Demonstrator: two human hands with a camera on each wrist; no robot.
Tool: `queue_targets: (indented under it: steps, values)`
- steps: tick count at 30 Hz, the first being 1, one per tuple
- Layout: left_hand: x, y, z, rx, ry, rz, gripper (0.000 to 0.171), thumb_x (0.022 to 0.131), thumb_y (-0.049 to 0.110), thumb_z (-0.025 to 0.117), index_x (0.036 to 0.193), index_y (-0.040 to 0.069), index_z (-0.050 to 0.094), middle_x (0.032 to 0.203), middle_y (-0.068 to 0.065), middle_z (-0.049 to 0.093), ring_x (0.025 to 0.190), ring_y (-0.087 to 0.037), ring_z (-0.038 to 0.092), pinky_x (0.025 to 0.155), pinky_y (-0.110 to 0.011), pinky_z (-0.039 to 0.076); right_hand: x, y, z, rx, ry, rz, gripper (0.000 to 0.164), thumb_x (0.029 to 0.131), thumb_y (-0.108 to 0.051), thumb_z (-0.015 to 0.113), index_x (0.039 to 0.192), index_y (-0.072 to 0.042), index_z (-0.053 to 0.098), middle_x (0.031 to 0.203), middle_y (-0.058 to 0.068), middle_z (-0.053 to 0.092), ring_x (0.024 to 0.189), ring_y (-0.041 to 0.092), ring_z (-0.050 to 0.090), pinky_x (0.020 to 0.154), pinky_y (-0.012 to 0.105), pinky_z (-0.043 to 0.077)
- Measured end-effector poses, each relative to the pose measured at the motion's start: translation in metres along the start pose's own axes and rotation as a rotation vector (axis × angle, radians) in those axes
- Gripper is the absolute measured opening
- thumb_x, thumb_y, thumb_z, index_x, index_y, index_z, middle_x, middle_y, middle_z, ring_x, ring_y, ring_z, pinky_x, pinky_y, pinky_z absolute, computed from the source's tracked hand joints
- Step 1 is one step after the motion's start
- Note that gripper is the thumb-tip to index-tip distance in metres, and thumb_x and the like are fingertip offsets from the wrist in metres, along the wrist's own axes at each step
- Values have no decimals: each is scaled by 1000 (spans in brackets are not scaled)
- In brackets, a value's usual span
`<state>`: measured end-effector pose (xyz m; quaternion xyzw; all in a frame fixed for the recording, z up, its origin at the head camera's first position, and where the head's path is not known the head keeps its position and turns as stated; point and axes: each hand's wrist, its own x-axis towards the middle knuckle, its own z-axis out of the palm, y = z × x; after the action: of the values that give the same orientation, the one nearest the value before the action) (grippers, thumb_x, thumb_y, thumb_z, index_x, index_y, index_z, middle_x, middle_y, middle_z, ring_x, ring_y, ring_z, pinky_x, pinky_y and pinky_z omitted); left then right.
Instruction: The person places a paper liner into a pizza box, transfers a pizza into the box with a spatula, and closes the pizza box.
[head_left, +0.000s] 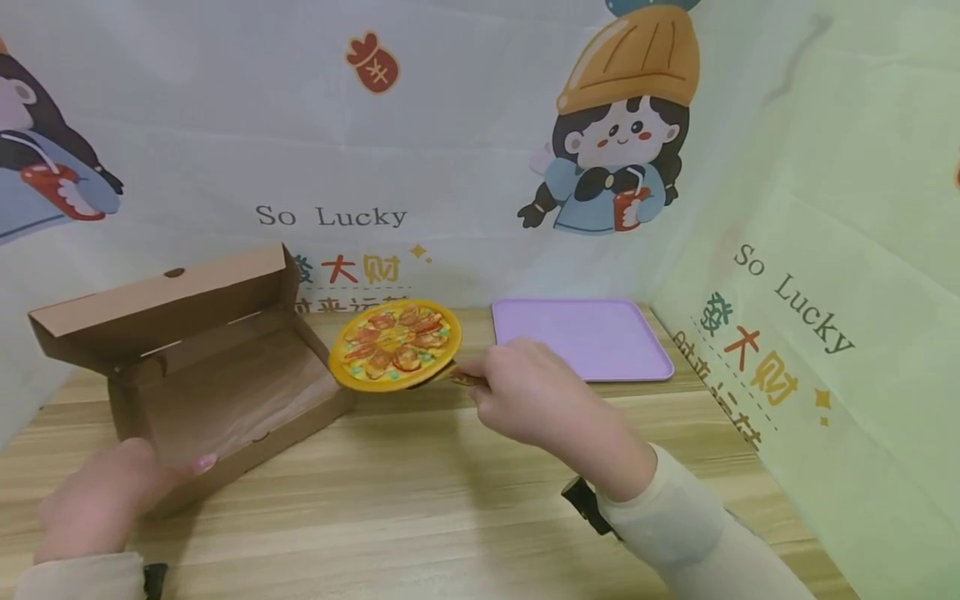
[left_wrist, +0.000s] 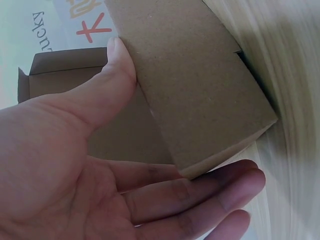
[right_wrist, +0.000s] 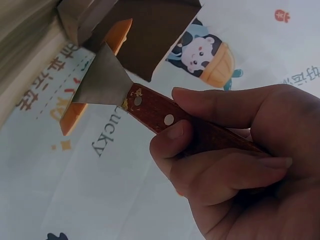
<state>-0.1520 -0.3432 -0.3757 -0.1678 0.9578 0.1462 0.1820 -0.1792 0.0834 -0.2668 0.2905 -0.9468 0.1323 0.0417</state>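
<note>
My right hand grips the dark wooden handle of a metal spatula. On its blade lies a round toy pizza with a yellow rim, held up above the table and slightly tilted. The right wrist view shows the flat blade under the pizza's yellow base. To the left stands a brown cardboard pizza box, its lid raised and its inside bare. My left hand holds the box's near left corner, thumb on the front wall's edge and fingers round the corner. The pizza's left edge overlaps the box's right corner in the head view.
A purple tray lies at the back right of the wooden table. Behind and to the right hangs a printed cloth with cartoon figures and lettering. The raised lid leans back toward the cloth.
</note>
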Motion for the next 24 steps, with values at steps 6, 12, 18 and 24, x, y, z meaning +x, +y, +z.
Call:
queue_targets:
  steps: [6, 12, 18, 24]
  values:
    - [1, 0, 0, 2, 13, 14, 111, 95, 81, 52, 137, -22, 46, 140, -50, 47, 123, -71, 52, 89, -86, 45, 13, -16, 1, 17, -18, -35, 20, 100, -10, 63, 98, -21, 79, 66, -4, 54, 62, 15, 47, 53, 27, 34]
    - [6, -2, 2, 1, 12, 14, 113, 93, 83, 53, 136, -21, 48, 139, -49, 49, 121, -69, 55, 87, -82, 47, 31, -30, 3, -31, -42, -72, 19, 100, -9, 63, 91, -18, 78, 65, -4, 50, 62, 13, 45, 55, 26, 32]
    - [10, -6, 4, -1, 2, 11, 115, 92, 85, 52, 136, -21, 49, 139, -49, 49, 121, -68, 55, 87, -82, 46, 53, -48, 5, -78, -105, -89, 20, 96, -7, 63, 82, -20, 69, 66, -4, 52, 64, 12, 49, 51, 23, 34]
    - [10, -7, 4, -5, 9, 34, 114, 94, 84, 50, 136, -22, 47, 139, -49, 49, 120, -69, 54, 86, -82, 47, 74, -63, 11, -101, -151, -130, 32, 92, -6, 65, 68, -20, 51, 62, -5, 38, 60, 9, 40, 50, 21, 30]
